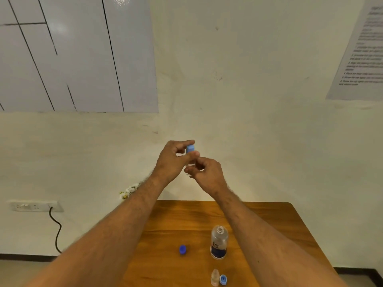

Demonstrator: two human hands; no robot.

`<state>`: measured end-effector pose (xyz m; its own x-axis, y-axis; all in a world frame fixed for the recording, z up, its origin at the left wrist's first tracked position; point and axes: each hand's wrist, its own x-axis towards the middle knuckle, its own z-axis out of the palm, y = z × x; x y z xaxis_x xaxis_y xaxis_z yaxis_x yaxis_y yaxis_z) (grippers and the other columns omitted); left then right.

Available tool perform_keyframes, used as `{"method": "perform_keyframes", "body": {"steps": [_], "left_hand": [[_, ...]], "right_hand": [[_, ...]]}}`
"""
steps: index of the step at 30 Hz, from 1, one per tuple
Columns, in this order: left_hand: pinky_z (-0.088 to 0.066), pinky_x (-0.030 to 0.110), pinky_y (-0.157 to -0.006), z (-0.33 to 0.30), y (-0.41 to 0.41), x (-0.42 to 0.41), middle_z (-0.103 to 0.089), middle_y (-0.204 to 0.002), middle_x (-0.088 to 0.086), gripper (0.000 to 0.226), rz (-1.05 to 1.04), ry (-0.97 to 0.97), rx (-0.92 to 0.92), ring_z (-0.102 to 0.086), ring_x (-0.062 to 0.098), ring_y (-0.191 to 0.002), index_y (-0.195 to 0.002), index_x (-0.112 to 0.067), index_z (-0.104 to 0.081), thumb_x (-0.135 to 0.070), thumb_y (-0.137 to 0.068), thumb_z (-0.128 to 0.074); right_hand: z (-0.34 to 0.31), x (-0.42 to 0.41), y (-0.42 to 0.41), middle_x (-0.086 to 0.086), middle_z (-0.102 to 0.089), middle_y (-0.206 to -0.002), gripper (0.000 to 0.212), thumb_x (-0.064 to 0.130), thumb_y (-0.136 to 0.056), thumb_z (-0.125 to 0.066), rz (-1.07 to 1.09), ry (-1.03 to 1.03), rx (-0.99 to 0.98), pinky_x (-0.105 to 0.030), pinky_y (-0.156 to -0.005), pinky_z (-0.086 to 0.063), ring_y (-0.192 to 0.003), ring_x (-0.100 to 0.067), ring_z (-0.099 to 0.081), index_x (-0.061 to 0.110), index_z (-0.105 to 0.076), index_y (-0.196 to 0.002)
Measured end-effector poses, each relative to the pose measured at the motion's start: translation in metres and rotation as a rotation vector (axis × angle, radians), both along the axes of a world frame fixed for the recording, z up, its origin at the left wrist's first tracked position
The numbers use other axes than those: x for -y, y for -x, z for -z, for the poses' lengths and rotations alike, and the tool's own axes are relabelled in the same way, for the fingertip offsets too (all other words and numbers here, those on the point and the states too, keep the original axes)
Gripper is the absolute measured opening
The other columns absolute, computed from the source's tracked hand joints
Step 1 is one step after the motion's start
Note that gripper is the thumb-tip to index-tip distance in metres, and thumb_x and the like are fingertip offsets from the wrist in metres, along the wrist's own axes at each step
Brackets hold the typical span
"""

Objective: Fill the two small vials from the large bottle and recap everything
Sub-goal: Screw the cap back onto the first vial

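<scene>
While both arms are stretched forward above the worktop (165, 220), a small vial (189, 162) is held upright in the air between the two hands, well above the wooden surface and against the pale wall; its light blue cap (190, 148) is pinched at the top by the fingers of the left hand (173, 162), so that grip is closed on the cap; the clear body of the vial is grasped lower down by the right hand (207, 172), whose grip is closed around it. On the worktop the large bottle (219, 242) is left standing upright with its neck uncapped; a dark blue cap (182, 249) is seen lying apart to its left. Nearer the lower edge, a second small vial (215, 277) is stood uncapped, with a light blue cap (223, 279) just beside it on the right.
</scene>
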<state>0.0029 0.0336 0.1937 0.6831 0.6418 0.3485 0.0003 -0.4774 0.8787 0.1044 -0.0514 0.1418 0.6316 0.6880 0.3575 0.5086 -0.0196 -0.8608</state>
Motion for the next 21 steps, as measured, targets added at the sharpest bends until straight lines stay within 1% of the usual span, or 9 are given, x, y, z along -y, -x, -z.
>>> {"method": "perform_keyframes", "body": {"steps": [2, 5, 7, 10, 12, 14, 16, 18, 21], "left_hand": [[-0.045, 0.031, -0.105, 0.001, -0.001, -0.001, -0.064, -0.12, -0.004, 0.049, 0.011, 0.04, -0.012, -0.06, 0.011, -0.111, -0.139, -0.023, -0.054, -0.018, -0.092, -0.066], [-0.037, 0.036, -0.111, 0.006, -0.002, -0.002, -0.056, -0.14, -0.004, 0.07, 0.08, 0.135, -0.027, -0.051, 0.017, -0.13, -0.154, -0.025, -0.026, -0.016, -0.094, -0.062], [-0.039, 0.036, -0.109, 0.006, -0.003, 0.0, -0.05, -0.139, -0.003, 0.076, 0.043, 0.108, -0.023, -0.048, 0.017, -0.128, -0.152, -0.027, -0.028, -0.026, -0.088, -0.07], [-0.045, 0.04, -0.107, 0.005, -0.005, -0.001, -0.06, -0.116, -0.002, 0.078, -0.003, 0.088, 0.02, -0.057, 0.018, -0.113, -0.148, -0.025, -0.033, -0.02, -0.083, -0.076], [-0.038, 0.042, -0.113, 0.008, -0.006, -0.004, -0.064, -0.126, -0.004, 0.079, 0.022, 0.103, 0.017, -0.056, 0.018, -0.122, -0.152, -0.025, -0.026, -0.02, -0.087, -0.072], [-0.036, 0.038, -0.113, 0.009, -0.006, -0.005, -0.058, -0.135, -0.004, 0.08, 0.019, 0.082, -0.002, -0.051, 0.019, -0.128, -0.152, -0.026, -0.026, -0.023, -0.087, -0.072], [-0.043, 0.037, -0.108, 0.009, -0.007, -0.004, -0.058, -0.125, -0.001, 0.078, 0.005, 0.079, 0.01, -0.053, 0.02, -0.12, -0.149, -0.026, -0.033, -0.02, -0.083, -0.076], [-0.043, 0.038, -0.109, 0.009, -0.007, -0.005, -0.062, -0.119, -0.001, 0.08, 0.007, 0.101, 0.015, -0.056, 0.019, -0.116, -0.149, -0.025, -0.032, -0.017, -0.082, -0.077], [-0.033, 0.034, -0.109, 0.013, -0.007, -0.008, -0.06, -0.133, -0.005, 0.085, 0.015, 0.099, -0.004, -0.05, 0.014, -0.124, -0.152, -0.024, -0.027, -0.021, -0.083, -0.076]], "right_hand": [[0.0, 0.0, 0.0, 0.002, -0.075, -0.093, 0.028, 0.02, -0.085, -0.074, -0.001, 0.002, 0.01, -0.043, -0.085, -0.059, -0.081, -0.017, -0.072, 0.022, -0.075, -0.113], [0.001, 0.001, 0.0, 0.003, -0.074, -0.091, 0.026, 0.02, -0.087, -0.073, 0.005, 0.003, 0.026, -0.044, -0.084, -0.059, -0.081, -0.017, -0.071, 0.018, -0.074, -0.113], [0.0, 0.0, 0.0, 0.004, -0.073, -0.089, 0.025, 0.02, -0.089, -0.072, 0.009, 0.024, 0.011, -0.041, -0.085, -0.06, -0.081, -0.017, -0.072, 0.015, -0.074, -0.113], [0.001, -0.001, -0.001, 0.003, -0.074, -0.09, 0.025, 0.02, -0.088, -0.073, 0.01, 0.033, 0.024, -0.04, -0.084, -0.06, -0.08, -0.016, -0.071, 0.018, -0.074, -0.113], [0.001, -0.001, 0.0, 0.006, -0.073, -0.092, 0.027, 0.019, -0.088, -0.072, 0.001, 0.025, 0.04, -0.038, -0.083, -0.06, -0.08, -0.015, -0.071, 0.019, -0.074, -0.115], [0.001, -0.001, 0.0, 0.006, -0.072, -0.092, 0.029, 0.019, -0.088, -0.073, 0.002, 0.034, 0.034, -0.038, -0.084, -0.06, -0.082, -0.016, -0.07, 0.017, -0.073, -0.117], [0.002, -0.001, -0.001, 0.005, -0.072, -0.09, 0.028, 0.02, -0.088, -0.073, 0.012, 0.044, 0.012, -0.039, -0.085, -0.06, -0.082, -0.017, -0.07, 0.017, -0.073, -0.115], [0.003, -0.001, -0.001, 0.005, -0.073, -0.09, 0.027, 0.019, -0.087, -0.074, 0.013, 0.039, 0.002, -0.039, -0.084, -0.06, -0.081, -0.016, -0.07, 0.019, -0.074, -0.114], [0.003, 0.001, -0.001, 0.003, -0.072, -0.09, 0.03, 0.019, -0.088, -0.073, 0.012, 0.038, -0.003, -0.04, -0.086, -0.06, -0.083, -0.018, -0.07, 0.018, -0.072, -0.118]]}}
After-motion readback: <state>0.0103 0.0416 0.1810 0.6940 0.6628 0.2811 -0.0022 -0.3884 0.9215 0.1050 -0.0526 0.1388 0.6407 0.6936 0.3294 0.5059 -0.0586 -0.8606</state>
